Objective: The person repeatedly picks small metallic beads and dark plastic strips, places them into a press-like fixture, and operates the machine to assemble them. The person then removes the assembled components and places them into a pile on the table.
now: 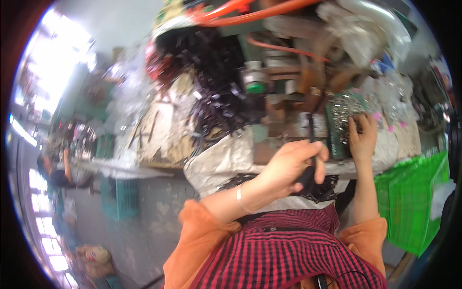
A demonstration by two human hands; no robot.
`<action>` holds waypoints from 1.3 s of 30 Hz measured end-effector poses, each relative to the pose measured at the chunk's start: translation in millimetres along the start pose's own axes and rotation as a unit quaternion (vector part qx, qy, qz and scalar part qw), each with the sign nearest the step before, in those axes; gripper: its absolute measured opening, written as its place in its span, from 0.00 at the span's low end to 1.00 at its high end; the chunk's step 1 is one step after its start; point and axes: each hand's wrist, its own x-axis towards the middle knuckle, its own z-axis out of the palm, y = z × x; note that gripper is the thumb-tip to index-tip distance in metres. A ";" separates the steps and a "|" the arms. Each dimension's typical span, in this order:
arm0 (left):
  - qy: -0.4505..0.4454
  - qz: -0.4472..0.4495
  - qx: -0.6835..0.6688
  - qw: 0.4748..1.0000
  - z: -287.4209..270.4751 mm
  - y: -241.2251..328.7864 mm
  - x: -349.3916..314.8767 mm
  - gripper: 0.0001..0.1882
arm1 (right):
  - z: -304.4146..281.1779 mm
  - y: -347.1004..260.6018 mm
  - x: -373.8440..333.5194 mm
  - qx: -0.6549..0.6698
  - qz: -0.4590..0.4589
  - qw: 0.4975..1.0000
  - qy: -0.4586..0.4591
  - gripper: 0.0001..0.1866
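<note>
Small metal parts (342, 113), heaped in a green tray (340, 152) at right of centre in the frame. Reaching over the tray's right side, the right hand (364, 137), fingers bent down toward the heap; any part pinched there: cannot tell, given blur. Near the middle of the frame, left of the tray, the left hand (298, 161), fingers curled, apparently around a dark strip (311, 129) pointing toward the top.

For a clean pick, probably best to pinch at the heap's edge with fingertips, separate a single part before lifting, and keep the left hand's grip steady and light.

Below the left hand, black pieces (323, 189) by the lap. Up and left, a larger black heap (219, 91) beside a white bottle (254, 76) with a green cap. Across the top, an orange hose (269, 18); at upper right, clear plastic bags (356, 36). At lower right, a bright green basket (409, 202); at left, a teal crate (122, 198) and, farther off, another person (61, 177).
</note>
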 end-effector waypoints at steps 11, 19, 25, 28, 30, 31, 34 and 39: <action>0.368 0.398 0.618 0.569 -100.8 -5.0 -71.3 0.05 | -2.3 27.0 -28.6 0.176 0.210 0.961 -0.042 0.08; 0.490 0.250 0.743 0.382 -230.5 4.5 -88.8 0.02 | 8.0 -24.8 -0.7 0.268 0.179 0.946 -0.041 0.09; 0.605 0.229 0.603 0.467 -186.5 54.9 -146.6 0.10 | -10.2 19.9 -29.6 0.245 0.199 0.949 -0.001 0.10; 0.607 0.100 0.569 0.546 -224.5 39.3 -132.9 0.12 | -15.1 31.6 -43.1 0.280 0.251 0.926 -0.006 0.10; 0.586 0.160 0.584 0.538 -267.1 0.8 -108.1 0.12 | -18.6 30.7 -51.2 0.253 0.252 0.934 -0.007 0.10; 0.570 0.201 0.639 0.476 -250.8 -6.9 -86.4 0.11 | -26.3 27.8 -55.4 0.226 0.255 0.940 -0.008 0.10; 0.479 0.342 0.653 0.476 -209.2 9.1 -28.6 0.07 | -27.1 2.5 -26.4 -0.094 0.019 0.994 -0.054 0.13; 0.458 0.500 0.527 0.513 -162.4 70.2 -2.7 0.04 | 7.2 14.2 -6.6 -0.137 -0.014 0.989 -0.062 0.11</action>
